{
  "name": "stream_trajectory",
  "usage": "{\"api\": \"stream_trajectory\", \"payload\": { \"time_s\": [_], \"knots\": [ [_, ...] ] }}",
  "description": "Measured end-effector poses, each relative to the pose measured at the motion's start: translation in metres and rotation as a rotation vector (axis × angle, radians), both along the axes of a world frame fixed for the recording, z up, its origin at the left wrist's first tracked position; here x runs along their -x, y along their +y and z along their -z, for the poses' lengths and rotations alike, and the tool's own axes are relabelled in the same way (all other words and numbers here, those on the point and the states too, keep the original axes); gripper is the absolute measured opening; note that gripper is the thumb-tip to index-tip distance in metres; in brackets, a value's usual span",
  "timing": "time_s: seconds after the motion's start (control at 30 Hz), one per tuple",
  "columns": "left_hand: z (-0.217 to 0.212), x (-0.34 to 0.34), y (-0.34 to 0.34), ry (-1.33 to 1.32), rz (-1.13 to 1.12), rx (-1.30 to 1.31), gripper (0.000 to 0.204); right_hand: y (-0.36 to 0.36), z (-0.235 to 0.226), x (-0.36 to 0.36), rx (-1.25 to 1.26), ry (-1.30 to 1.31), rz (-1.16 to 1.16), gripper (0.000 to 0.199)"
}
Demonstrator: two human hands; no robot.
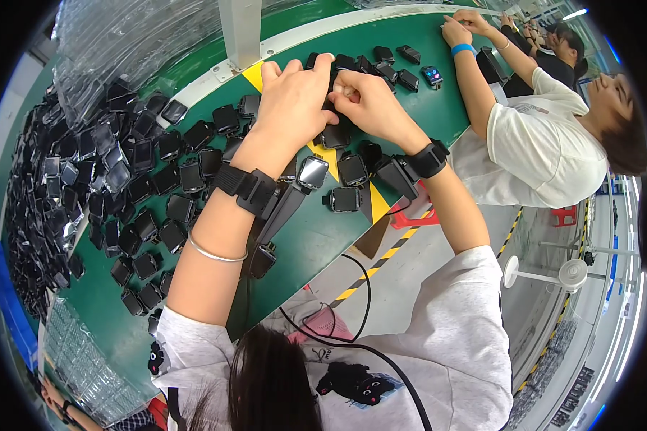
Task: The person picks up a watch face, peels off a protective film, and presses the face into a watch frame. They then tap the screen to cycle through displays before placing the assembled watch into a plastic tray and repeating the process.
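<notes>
Left hand (291, 104): raised above the tabletop (302, 233), fingers (324, 68) bent toward your other hand; you cannot tell here whether they are clenched on anything.
Right hand (374, 104): fingers curled close beside your left ones; their grasp is hidden too.
Dark piece (329, 104): between your two hands, mostly covered, its shape unclear.
Nearest watch body (336, 136): black, just below your hands in view, near the yellow strip (379, 203).
Left side: loose black watch bodies (192, 176) crowd up to your left forearm and run into a dense heap (115, 161), leaving you little room.
Right side: bare green lies around a lit watch (432, 77), before a co-worker's hands (461, 29).
Far edge: a white rail (203, 86) and an upright post (241, 32) limit your reach.
Near edge: slants between your forearms, with a bare patch inside it.
</notes>
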State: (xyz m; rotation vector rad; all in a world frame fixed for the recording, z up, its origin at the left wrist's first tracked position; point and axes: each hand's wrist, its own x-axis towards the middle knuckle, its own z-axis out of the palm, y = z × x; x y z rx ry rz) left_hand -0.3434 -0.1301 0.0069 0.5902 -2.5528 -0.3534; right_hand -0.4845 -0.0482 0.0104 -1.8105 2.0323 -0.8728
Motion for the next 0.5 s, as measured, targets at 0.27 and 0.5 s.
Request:
{"api": "stream_trajectory", "payload": {
  "time_s": [0.27,0.5],
  "knots": [
    [0.000,0.004,-0.001,-0.069,-0.033,-0.037,0.068,0.004,-0.012,0.021,0.256,-0.755,-0.008,0.019],
    [0.013,0.037,0.001,0.163,-0.207,-0.075,0.063,-0.018,-0.006,0.042,0.040,-0.072,0.145,0.012]
  ]
}}
